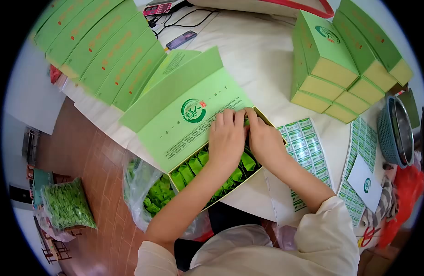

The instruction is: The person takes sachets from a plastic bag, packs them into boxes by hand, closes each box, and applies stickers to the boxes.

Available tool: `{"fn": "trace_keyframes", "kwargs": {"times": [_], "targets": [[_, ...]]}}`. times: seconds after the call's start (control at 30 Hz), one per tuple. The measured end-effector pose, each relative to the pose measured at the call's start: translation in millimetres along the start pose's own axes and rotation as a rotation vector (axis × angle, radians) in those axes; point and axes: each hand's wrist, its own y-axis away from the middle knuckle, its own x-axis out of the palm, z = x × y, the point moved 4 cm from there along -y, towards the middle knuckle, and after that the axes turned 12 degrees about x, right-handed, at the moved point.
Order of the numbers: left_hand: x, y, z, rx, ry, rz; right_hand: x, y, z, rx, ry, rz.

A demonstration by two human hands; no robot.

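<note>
An open green gift box lies on the table in front of me, its printed lid folded back. Rows of small bright green packets fill much of the inside. Over the box's right end, my left hand is bent down with its fingers close together. Right beside it, my right hand has curled fingers, and the fingertips of both hands nearly meet at the inner far corner. What lies between the fingers is hidden by the hands.
Closed green boxes stand in a row at left and a stack at right. Sticker sheets lie right of the box. A plastic bag of packets hangs by the table edge. A blue basket sits far right; a phone lies behind.
</note>
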Motion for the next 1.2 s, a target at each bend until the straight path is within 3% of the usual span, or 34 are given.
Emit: {"fn": "trace_keyframes", "kwargs": {"times": [0.1, 0.23, 0.33, 0.47, 0.53, 0.63, 0.73, 0.9, 0.97, 1.0, 1.03, 1.1, 1.13, 1.2], "targets": [[-2.3, 1.8, 2.0, 0.006, -0.025, 0.008, -0.9, -0.3, 1.0, -0.013, 0.000, -0.009], [-21.0, 12.1, 6.8, 0.008, 0.213, 0.003, -3.4, 0.5, 2.0, -0.032, -0.048, -0.019], [-58.9, 38.4, 11.8, -0.080, 0.548, -0.023, -4.2, 0.5, 2.0, 0.110, 0.021, 0.028], [-96.3, 109.1, 18.1, -0.194, 0.481, -0.169, 1.2, 0.4, 0.5, 0.066, 0.056, -0.098], [-98.4, 152.0, 18.6, -0.340, 0.407, -0.364, 3.9, -2.6, 0.5, 0.076, 0.152, -0.032], [-69.7, 188.5, 1.6, -0.360, 0.583, -0.368, 3.4, -4.7, 6.2, 0.146, 0.281, 0.121], [-70.9, 188.0, -11.0, -0.347, 0.648, -0.380, -1.0, -1.6, 23.2, 0.247, 0.208, 0.304], [-70.3, 200.1, -12.3, -0.338, 0.686, -0.452, 10.8, -4.6, 20.7, 0.020, 0.144, 0.270], [-76.2, 214.1, -5.4, -0.318, 0.874, -0.546, 2.5, 5.4, 57.0, 0.091, 0.240, 0.295], [-82.6, 224.6, 0.1, -0.331, 0.834, -0.647, 0.8, 3.1, 47.4, 0.074, 0.418, 0.138], [-83.7, 239.9, 10.6, -0.357, 0.833, -0.666, 3.5, 14.6, 68.5, 0.052, 0.433, 0.155], [-85.0, 280.7, 36.0, -0.444, 0.759, -0.710, -4.3, 57.8, 143.4, -0.260, 0.113, -0.094], [-81.4, 304.3, 48.0, -0.561, 0.782, -0.804, 6.2, 74.2, 162.2, -0.273, 0.119, -0.075], [-71.6, 358.8, 69.3, -0.833, 0.826, -0.816, 30.3, 113.2, 202.2, -0.416, -0.191, 0.021]]}}
